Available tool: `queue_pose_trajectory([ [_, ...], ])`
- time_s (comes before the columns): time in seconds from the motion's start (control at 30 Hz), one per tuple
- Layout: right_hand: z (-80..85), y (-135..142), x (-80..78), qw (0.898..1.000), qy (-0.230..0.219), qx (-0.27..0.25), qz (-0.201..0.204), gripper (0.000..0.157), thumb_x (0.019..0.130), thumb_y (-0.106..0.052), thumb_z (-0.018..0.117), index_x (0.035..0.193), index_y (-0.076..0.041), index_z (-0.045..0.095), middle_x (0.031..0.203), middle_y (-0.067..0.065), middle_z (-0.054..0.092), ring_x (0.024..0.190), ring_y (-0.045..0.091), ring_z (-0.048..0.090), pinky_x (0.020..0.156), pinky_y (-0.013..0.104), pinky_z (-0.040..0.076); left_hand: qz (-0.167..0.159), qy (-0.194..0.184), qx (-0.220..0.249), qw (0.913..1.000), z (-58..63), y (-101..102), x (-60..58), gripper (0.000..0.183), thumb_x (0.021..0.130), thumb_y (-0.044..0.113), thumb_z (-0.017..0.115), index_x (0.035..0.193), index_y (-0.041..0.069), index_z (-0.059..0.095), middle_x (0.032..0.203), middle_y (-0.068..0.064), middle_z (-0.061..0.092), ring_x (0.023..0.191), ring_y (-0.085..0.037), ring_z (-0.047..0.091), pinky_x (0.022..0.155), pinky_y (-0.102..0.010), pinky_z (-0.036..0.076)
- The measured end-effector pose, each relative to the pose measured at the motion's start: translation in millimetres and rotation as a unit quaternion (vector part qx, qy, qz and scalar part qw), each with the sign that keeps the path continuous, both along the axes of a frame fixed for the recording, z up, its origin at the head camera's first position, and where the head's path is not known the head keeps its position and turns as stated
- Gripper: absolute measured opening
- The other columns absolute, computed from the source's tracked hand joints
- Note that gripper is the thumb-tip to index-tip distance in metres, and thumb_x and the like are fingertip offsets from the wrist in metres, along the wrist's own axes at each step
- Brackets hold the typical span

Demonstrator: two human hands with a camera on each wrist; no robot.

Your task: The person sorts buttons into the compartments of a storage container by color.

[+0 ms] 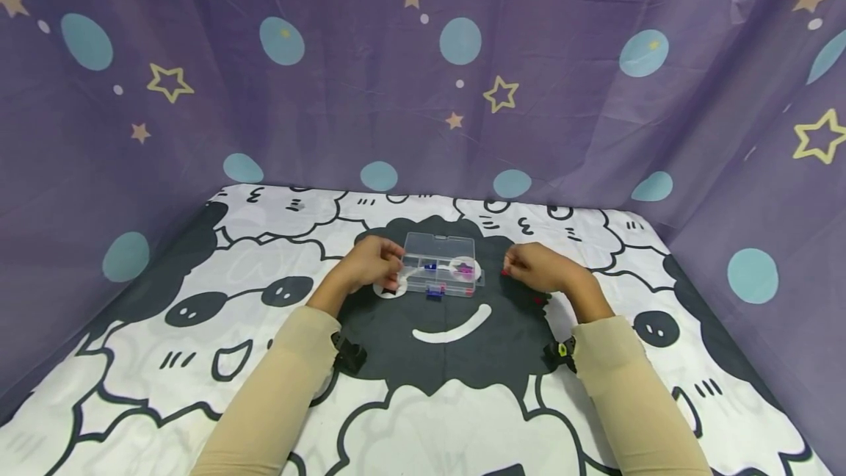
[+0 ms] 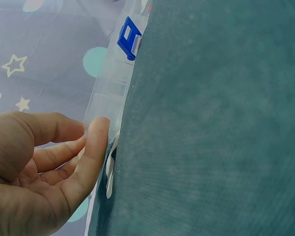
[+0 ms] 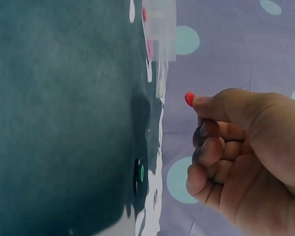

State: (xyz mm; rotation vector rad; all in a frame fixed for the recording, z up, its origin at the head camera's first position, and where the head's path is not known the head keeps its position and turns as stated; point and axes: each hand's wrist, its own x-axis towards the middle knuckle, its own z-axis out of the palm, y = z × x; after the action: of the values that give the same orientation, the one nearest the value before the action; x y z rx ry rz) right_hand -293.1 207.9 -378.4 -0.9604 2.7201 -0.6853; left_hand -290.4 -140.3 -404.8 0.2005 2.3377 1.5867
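Observation:
A clear plastic compartment box [image 1: 415, 285] lies on the dark patch of the cloth, its see-through lid [image 1: 440, 247] raised at the back. Pink pieces [image 1: 465, 269] and a blue piece [image 1: 430, 266] show inside, and a blue latch [image 2: 129, 38] sticks out at the front. My left hand [image 1: 375, 263] holds the box's left end between thumb and fingers. To the right of the box, my right hand [image 1: 538, 267] is raised, pinching a small red bead-like piece [image 3: 189, 99] at its fingertips. The far side of that piece is hidden by the fingers.
Another small red piece [image 1: 538, 301] lies on the cloth below the right hand. A small green and black thing [image 3: 140, 172] shows in the right wrist view. The patterned cloth [image 1: 449, 355] covers the table, with a purple curtain [image 1: 396, 123] behind and at both sides.

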Motion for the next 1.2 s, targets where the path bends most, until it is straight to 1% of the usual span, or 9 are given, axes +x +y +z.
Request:
queue_pose_trajectory([
  [0.2,0.3,-10.8,3.9,1.0,0.012,-0.006,0.015,0.013,0.101,-0.002,0.056,0.091,-0.004,0.064,0.07,-0.004,0.051,0.061,0.009,0.044,0.059,0.026,0.04,-0.001,0.001,-0.003,1.0,0.1,0.5,0.8,0.03,0.099,-0.005,0.055,0.129,-0.008,0.06,0.104,-0.021,0.064,0.064,-0.019,0.069,0.064,-0.034,0.066],
  [0.43,0.8,-22.0,8.0,1.0,0.016,0.001,0.015,0.013,0.103,-0.005,0.057,0.091,-0.007,0.062,0.071,-0.004,0.049,0.062,0.009,0.044,0.06,0.026,0.04,-0.001,0.0,-0.001,1.0,0.7,0.6,0.3,0.03,0.099,-0.005,0.055,0.129,-0.009,0.06,0.104,-0.021,0.064,0.064,-0.019,0.069,0.064,-0.034,0.066],
  [0.73,-2.5,-32.0,8.2,0.999,0.038,-0.007,0.038,0.015,0.102,-0.002,0.055,0.089,-0.008,0.059,0.071,-0.004,0.046,0.061,0.009,0.041,0.058,0.025,0.037,-0.002,0.0,-0.001,1.0,0.0,0.0,-0.1,0.031,0.099,-0.004,0.056,0.129,-0.009,0.06,0.104,-0.021,0.063,0.064,-0.019,0.069,0.064,-0.034,0.066],
  [0.93,-1.4,-36.4,10.7,0.998,0.04,-0.003,0.046,0.015,0.102,-0.002,0.055,0.09,-0.007,0.06,0.072,-0.003,0.048,0.061,0.009,0.041,0.058,0.025,0.038,-0.002,-0.001,-0.001,1.0,-0.4,0.0,-0.2,0.03,0.099,-0.004,0.056,0.129,-0.009,0.06,0.104,-0.021,0.063,0.064,-0.019,0.069,0.064,-0.034,0.066],
  [1.13,-0.1,-43.1,13.8,0.997,0.055,-0.005,0.06,0.014,0.102,-0.003,0.056,0.09,-0.005,0.063,0.073,-0.004,0.052,0.063,0.009,0.044,0.06,0.026,0.041,-0.003,0.002,-0.001,1.0,0.7,-0.4,0.0,0.032,0.1,-0.004,0.055,0.13,-0.01,0.059,0.104,-0.021,0.063,0.064,-0.019,0.069,0.065,-0.034,0.066],
  [1.2,0.4,-44.8,14.5,0.996,0.062,-0.008,0.063,0.015,0.102,-0.002,0.057,0.088,-0.005,0.063,0.072,-0.004,0.051,0.064,0.008,0.043,0.06,0.026,0.041,-0.003,0.003,-0.001,1.0,1.0,0.0,-0.1,0.031,0.1,-0.004,0.056,0.13,-0.01,0.059,0.104,-0.021,0.063,0.064,-0.019,0.069,0.064,-0.034,0.066],
])
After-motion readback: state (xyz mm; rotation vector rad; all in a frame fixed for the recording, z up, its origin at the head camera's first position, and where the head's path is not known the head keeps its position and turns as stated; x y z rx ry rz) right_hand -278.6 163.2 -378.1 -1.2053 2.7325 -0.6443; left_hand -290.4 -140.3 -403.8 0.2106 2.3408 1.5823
